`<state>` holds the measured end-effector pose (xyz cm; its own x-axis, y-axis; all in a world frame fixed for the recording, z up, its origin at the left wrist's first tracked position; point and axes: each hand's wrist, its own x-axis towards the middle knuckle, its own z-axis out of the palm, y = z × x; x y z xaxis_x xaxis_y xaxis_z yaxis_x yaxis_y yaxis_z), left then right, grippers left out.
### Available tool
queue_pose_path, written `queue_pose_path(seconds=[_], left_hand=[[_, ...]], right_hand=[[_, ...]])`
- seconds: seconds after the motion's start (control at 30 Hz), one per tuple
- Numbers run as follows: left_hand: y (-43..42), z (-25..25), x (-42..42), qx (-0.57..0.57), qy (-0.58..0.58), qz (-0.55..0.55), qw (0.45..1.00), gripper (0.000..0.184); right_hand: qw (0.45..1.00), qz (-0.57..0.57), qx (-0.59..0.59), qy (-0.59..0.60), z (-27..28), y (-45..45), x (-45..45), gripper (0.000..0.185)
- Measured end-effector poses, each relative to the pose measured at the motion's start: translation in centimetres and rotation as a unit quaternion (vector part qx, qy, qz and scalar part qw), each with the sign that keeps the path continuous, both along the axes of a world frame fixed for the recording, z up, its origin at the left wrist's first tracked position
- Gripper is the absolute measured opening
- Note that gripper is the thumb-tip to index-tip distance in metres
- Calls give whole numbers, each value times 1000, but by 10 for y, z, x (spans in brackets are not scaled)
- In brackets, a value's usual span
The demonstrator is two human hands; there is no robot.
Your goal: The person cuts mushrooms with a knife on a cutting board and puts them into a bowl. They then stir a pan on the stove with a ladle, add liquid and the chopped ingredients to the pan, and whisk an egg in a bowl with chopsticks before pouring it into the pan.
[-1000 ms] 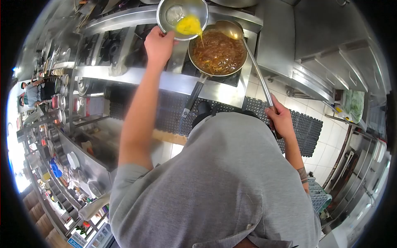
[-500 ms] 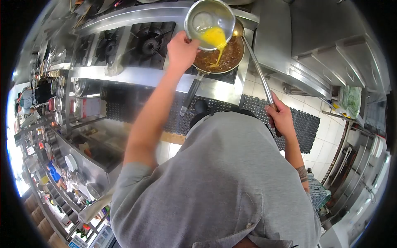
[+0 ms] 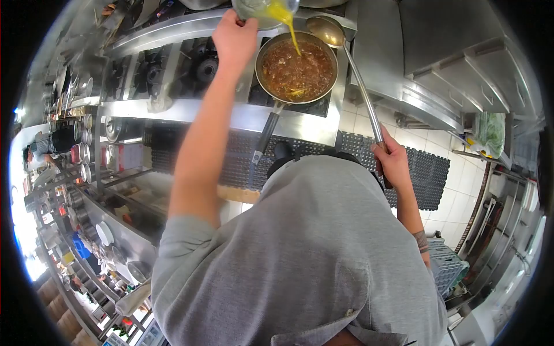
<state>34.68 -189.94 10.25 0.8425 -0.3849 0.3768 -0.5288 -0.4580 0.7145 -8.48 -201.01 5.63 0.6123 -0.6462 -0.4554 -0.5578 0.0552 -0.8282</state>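
Observation:
My left hand (image 3: 235,39) grips the rim of a metal bowl (image 3: 254,10) at the top edge of the view, partly cut off. Tilted over the pan, the bowl pours a thin stream of yellow beaten egg (image 3: 293,39). Below it a frying pan (image 3: 258,69) sits on the stove, full of brown, bubbling sauce (image 3: 297,68) with a yellow streak near its front side. The pan's black handle (image 3: 265,135) points toward me. My right hand (image 3: 392,158) is wrapped round the long handle of a ladle (image 3: 326,30), whose bowl hangs beside the pan's far right rim.
Bare gas burners (image 3: 206,68) lie left of the pan. A steel counter (image 3: 378,63) adjoins the stove on the right. Black rubber matting (image 3: 424,179) covers the floor by my feet. Shelves with pans and other people stand far left.
My left hand and the bowl have moved up and away, uncovering more of the pan. The egg stream now falls nearer the pan's far side. The ladle's bowl shows more fully.

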Motion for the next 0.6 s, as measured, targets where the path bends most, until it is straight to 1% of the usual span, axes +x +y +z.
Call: queue_pose_path(seconds=[0.03,0.1,0.27,0.33,0.37,0.43,0.5,0.57,0.6], left_hand=[[6,-1,4,2,-1,-1,1000,25],[15,-3,7,-49,27,-9,998,24],[20,5,-12,-81,29,-36,996,25],[15,22,-25,-13,1,-38,999,18],[11,32,-31,-15,2,-34,999,18],[3,51,-40,-59,-7,-29,998,16],[2,65,-39,-54,-30,-20,998,17],[8,81,-40,-92,-66,-29,993,15],[11,85,-37,-123,-179,-45,975,12]], right_hand=[[1000,-1,2,-1,0,1,1,66],[999,-15,35,3,1,2,2,67],[1000,-7,25,4,-2,5,6,66],[1000,-2,18,8,-5,4,6,66],[1000,-2,20,2,-6,3,6,66],[1000,1,19,-4,-4,1,6,67],[1000,-13,24,12,-1,1,7,67],[1000,-17,22,13,3,2,9,67],[999,-22,20,14,4,4,10,66]])
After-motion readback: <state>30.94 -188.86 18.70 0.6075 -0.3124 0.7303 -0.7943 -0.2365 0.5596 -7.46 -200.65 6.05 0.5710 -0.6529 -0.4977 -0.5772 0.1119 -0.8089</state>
